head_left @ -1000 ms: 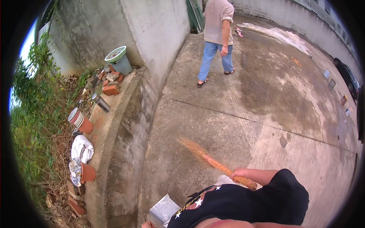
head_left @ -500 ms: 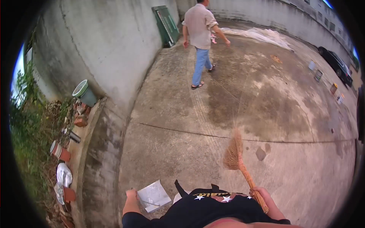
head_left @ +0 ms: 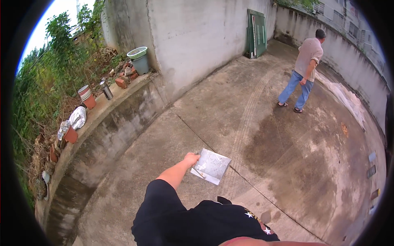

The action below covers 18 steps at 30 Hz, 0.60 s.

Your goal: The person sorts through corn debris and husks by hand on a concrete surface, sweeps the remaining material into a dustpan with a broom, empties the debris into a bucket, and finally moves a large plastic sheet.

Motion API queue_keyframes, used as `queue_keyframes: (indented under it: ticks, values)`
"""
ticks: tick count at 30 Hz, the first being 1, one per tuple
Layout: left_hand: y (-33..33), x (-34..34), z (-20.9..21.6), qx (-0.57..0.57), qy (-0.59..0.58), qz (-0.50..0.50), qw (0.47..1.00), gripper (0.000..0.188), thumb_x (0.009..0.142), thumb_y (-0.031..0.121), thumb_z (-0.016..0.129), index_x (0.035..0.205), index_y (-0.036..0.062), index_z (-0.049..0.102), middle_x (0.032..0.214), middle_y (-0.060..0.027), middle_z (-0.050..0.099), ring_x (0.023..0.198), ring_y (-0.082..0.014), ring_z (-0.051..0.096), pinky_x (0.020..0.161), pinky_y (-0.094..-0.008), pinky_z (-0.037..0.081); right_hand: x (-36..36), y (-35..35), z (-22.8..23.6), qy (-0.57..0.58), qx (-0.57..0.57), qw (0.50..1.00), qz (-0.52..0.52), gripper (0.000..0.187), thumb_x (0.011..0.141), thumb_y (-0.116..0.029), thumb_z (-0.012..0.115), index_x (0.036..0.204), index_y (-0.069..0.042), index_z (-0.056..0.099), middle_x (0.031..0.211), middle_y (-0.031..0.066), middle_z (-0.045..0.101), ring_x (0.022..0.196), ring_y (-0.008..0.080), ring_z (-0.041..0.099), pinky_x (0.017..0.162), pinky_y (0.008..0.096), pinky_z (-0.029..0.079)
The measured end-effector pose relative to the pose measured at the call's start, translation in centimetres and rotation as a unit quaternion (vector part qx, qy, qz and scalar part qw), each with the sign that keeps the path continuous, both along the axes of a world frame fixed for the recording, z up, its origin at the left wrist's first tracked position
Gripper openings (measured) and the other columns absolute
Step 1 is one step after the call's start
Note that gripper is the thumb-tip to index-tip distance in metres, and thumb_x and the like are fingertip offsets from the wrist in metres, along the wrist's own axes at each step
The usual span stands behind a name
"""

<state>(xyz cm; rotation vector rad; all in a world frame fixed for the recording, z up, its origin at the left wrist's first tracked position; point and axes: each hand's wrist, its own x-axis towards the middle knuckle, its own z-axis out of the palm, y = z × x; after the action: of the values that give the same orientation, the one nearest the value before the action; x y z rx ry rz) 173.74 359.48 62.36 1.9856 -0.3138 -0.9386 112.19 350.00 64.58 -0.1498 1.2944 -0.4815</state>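
Note:
My left hand [head_left: 191, 159] is closed on the edge of a flat, silvery metal dustpan [head_left: 214, 163], held out over the concrete floor [head_left: 164, 164]. Its surface looks worn and pale, and a thin rod-like piece runs along the side near my wrist. My left arm reaches forward from a black sleeve. Neither my right hand nor the broom shows in the picture now.
A person [head_left: 308, 61] in blue trousers stands on the far right beside pale sheeting [head_left: 342, 96]. Green panels [head_left: 257, 35] lean on the wall. Along the raised left ledge [head_left: 119, 98] are a bucket [head_left: 140, 63], stacked pots [head_left: 87, 97] and a metal flask [head_left: 106, 90].
My view has turned left. The dustpan has moved forward, away from my body, in my left hand. My right hand and the broom have left the picture. The other person has walked farther off.

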Motion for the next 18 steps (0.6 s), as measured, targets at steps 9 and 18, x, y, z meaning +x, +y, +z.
queue_keyframes:
  ticks: [9,18]
  values:
    - [-11.1,-9.8,5.6,-0.067,0.045,0.009,0.997,0.022,0.08,0.022,0.06,0.07,0.0019,0.056,0.056,-0.0068,0.056,0.042,-0.0128,0.047,0.037,-0.0283,0.035,-10.4,-7.5,-3.8,-0.002,0.036,0.994,-0.106,0.012,0.071,-0.012,0.051,0.062,-0.008,0.045,0.052,0.0022,0.048,0.043,0.0131,0.047,0.041,0.0235,0.042]
    - [-19.0,-17.3,-2.2,0.036,0.051,0.066,0.996,0.017,0.076,0.019,0.053,0.066,0.0048,0.05,0.049,-0.0019,0.037,0.036,-0.0171,0.033,0.035,-0.0366,0.038,-38.3,5.4,-15.4,-0.208,0.028,0.796,-0.568,0.013,0.07,-0.008,0.05,0.058,-0.009,0.044,0.049,0.0011,0.046,0.041,0.0133,0.046,0.039,0.0233,0.043]
